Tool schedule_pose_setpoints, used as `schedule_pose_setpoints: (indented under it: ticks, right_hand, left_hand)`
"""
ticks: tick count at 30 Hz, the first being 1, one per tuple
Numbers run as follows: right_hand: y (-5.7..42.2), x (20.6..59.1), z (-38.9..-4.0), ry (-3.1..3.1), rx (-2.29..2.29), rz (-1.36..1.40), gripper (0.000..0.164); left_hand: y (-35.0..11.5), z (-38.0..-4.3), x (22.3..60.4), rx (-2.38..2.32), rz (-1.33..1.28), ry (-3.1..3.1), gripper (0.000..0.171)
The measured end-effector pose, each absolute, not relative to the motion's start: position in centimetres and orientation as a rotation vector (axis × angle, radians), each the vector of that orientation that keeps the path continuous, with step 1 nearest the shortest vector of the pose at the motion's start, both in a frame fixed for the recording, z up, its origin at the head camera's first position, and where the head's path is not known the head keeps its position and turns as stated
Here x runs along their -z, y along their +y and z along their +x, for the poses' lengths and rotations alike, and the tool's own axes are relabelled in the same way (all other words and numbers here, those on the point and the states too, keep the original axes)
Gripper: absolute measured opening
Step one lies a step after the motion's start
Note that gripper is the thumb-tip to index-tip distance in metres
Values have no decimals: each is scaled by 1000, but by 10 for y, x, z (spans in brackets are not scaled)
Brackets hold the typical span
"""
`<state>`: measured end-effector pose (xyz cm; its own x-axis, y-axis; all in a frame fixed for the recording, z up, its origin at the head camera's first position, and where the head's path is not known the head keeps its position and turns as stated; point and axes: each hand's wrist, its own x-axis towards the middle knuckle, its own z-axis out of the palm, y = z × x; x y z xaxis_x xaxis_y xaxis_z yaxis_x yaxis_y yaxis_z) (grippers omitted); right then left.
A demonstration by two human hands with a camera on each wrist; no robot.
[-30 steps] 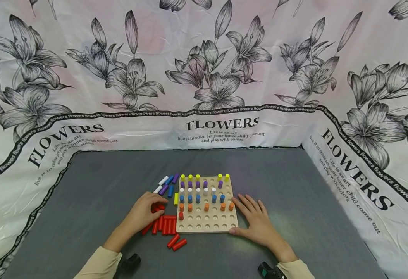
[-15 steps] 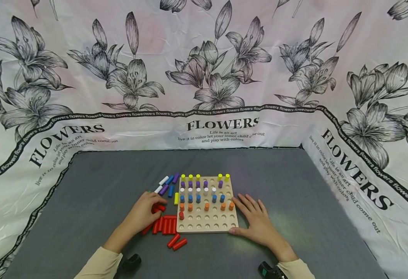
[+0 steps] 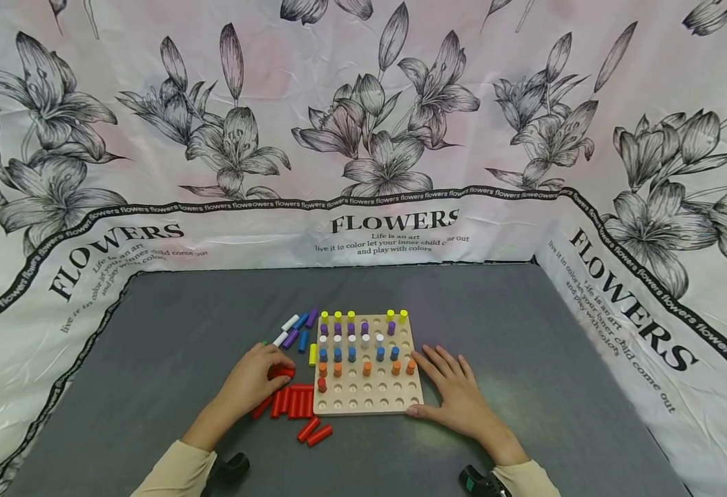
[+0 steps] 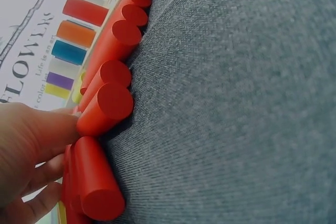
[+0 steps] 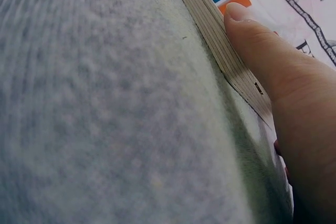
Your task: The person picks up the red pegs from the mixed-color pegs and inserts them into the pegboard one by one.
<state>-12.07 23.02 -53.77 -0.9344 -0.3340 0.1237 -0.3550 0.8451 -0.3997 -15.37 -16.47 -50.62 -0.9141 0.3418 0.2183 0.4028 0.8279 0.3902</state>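
A wooden pegboard lies on the table, with rows of yellow, purple, white, blue and orange pegs standing in its holes and a single red peg at the left. My left hand is left of the board, thumb and fingers curled round a red peg in the loose pile. In the left wrist view, more red pegs lie close against the thumb and fingers. Spread out, my right hand rests at the board's right edge; its thumb touches the board's side in the right wrist view.
Several loose red pegs lie left of the board, two of them nearer the front. Behind the left hand are loose white, blue and purple pegs and a yellow peg. A flowered cloth surrounds the grey table.
The left thumb and fingers have shifted slightly among the red pegs. My right hand stays in place on the board's edge, and the pegs in the board look the same.
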Motion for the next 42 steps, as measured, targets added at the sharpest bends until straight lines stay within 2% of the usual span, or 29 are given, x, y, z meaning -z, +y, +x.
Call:
schedule_pose_setpoints:
  ticks: [11,31,42]
  right_hand:
    - [229,537,-121,-2980,-665,551,98]
    - [229,537,-121,-2981,-658,548,98]
    - [228,535,-120,-2974,-654,550,98]
  left_hand:
    - [-162,-152,505,703,-579,-2894,17]
    - [-155,-145,495,1072,-583,-2732,22]
    - [-148,-143,489,1208,-562,-2742,19]
